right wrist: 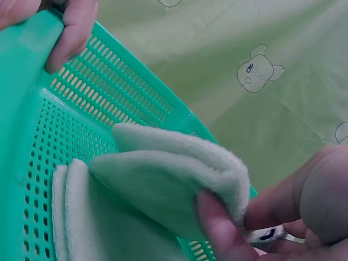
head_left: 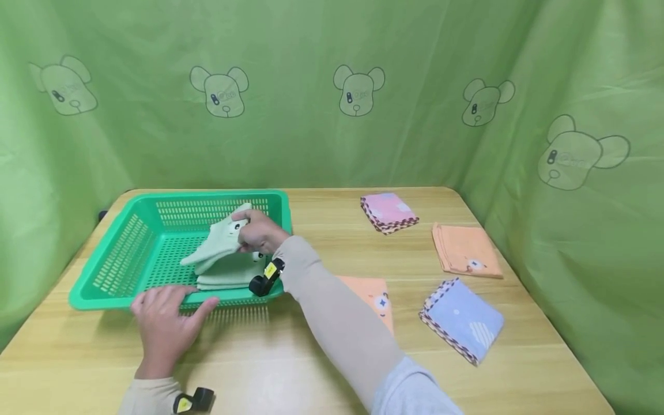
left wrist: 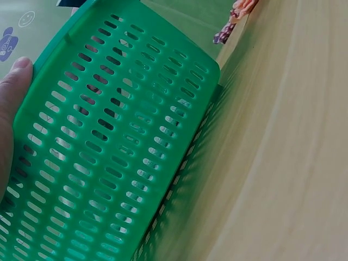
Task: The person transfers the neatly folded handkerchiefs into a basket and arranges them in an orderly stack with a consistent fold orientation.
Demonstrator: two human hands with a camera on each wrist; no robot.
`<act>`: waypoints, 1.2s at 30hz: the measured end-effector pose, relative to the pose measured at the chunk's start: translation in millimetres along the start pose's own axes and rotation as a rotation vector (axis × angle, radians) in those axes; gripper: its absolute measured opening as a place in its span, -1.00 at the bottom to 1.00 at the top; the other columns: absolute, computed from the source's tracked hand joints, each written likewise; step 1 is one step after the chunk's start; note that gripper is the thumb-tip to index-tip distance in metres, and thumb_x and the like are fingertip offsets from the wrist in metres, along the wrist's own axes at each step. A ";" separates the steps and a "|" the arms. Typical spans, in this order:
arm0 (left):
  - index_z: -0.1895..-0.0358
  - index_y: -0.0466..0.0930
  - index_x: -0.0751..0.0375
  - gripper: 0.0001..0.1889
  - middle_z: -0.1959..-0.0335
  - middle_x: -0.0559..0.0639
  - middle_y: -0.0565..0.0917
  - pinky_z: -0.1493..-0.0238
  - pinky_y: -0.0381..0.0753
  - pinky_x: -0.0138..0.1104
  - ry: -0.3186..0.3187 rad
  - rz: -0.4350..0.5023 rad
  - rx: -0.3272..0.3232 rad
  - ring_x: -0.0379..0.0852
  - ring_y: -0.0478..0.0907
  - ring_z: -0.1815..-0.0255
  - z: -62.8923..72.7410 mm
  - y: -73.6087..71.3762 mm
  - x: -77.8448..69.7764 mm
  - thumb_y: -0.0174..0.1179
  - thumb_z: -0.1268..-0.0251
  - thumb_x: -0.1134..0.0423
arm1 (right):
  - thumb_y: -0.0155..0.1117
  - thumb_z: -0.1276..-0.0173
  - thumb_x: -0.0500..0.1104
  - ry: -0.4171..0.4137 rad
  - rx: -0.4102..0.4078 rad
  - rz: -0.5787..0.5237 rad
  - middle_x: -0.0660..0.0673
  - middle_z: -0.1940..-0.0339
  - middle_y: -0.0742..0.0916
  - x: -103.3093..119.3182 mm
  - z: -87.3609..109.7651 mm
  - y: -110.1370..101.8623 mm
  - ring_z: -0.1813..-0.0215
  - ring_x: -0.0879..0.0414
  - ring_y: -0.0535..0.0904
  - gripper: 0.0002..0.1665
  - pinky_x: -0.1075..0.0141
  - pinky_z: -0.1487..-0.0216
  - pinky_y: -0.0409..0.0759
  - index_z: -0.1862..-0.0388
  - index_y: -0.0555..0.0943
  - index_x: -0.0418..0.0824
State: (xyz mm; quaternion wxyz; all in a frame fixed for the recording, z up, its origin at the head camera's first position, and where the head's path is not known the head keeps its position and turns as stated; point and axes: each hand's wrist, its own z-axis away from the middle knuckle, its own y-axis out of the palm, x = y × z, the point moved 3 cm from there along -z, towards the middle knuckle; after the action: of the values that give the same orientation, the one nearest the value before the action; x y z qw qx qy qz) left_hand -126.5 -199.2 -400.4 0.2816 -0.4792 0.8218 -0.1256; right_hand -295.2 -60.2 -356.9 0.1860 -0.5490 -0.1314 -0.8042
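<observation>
Grip of the right hand [head_left: 259, 231]: thumb and fingers pinch a pale green cloth [head_left: 219, 241], folded and tilted, inside the right part of the green basket [head_left: 207, 195]. Beneath it lie more folded pale green layers [head_left: 228, 272]; the hand and wrist cover part of them, so their number cannot be told. The left hand [head_left: 165, 320] grips the basket's near rim, its fingertips hidden from the head view but seen hooked over the edge in the right wrist view, which cuts off the rest of that hand. In the left wrist view only its thumb side shows, and the basket's contents are hard to make out through the slots. Right of the basket on the bench [head_left: 321, 230], the sleeved right forearm hides much of one orange cloth [head_left: 377, 297]; a pink cloth [head_left: 388, 210], another orange one and a blue cloth [head_left: 464, 320] lie farther right.
</observation>
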 end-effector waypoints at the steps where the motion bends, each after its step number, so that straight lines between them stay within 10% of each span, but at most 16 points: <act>1: 0.43 0.61 0.30 -0.16 0.45 0.24 0.66 0.10 0.13 0.15 -0.001 0.001 -0.001 0.26 0.45 0.36 0.0 -0.1 0.1 -0.06 -0.12 -0.55 | -0.04 -0.02 -0.74 0.008 0.009 0.013 -0.25 0.19 0.56 -0.6 0.2 -0.8 0.45 -0.02 0.54 -0.14 0.29 0.51 0.56 -0.33 0.37 -0.26; 11: 0.43 0.62 0.31 -0.15 0.44 0.24 0.67 0.10 0.12 0.15 -0.001 -0.003 0.000 0.27 0.46 0.35 1.0 0.3 2.5 -0.05 -0.10 -0.56 | -0.07 -0.09 -0.71 0.068 0.083 0.211 -0.28 0.22 0.58 -3.9 4.3 -5.8 0.44 -0.10 0.61 -0.28 0.17 0.45 0.65 -0.29 0.34 -0.45; 17: 0.43 0.63 0.29 -0.16 0.44 0.21 0.67 0.10 0.13 0.16 0.002 0.003 -0.010 0.25 0.46 0.36 1.3 1.0 2.4 -0.04 -0.09 -0.56 | 0.08 -0.28 -0.53 0.091 0.080 0.313 -0.32 -0.06 0.55 -6.3 5.6 -6.6 -0.05 -0.22 0.55 -0.65 0.00 0.23 0.65 -0.06 0.45 -0.51; 22: 0.43 0.63 0.30 -0.15 0.44 0.22 0.67 0.10 0.12 0.16 0.002 0.006 -0.012 0.26 0.46 0.36 1.6 1.3 2.7 -0.05 -0.09 -0.57 | 0.20 -0.32 -0.38 0.116 0.025 0.352 -0.29 -0.40 0.34 -7.5 6.6 -5.7 -0.34 -0.25 0.33 -0.29 -0.10 0.06 0.58 -0.41 0.20 -0.40; 36: 0.43 0.63 0.30 -0.16 0.44 0.23 0.67 0.11 0.13 0.16 0.010 0.004 -0.010 0.26 0.46 0.37 1.2 1.5 2.1 -0.05 -0.11 -0.56 | 0.32 -0.30 -0.21 0.149 -0.111 0.343 -0.30 -0.36 0.37 -7.4 7.0 -5.6 -0.37 -0.26 0.29 -0.12 -0.28 -0.15 0.35 -0.49 0.10 -0.29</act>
State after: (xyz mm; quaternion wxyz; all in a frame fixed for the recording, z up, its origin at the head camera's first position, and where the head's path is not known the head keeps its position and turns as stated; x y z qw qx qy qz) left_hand -127.7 -200.1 -402.9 0.2753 -0.4785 0.8246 -0.1233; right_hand -289.4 -51.0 -361.4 0.2990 -0.5116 0.0225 -0.8052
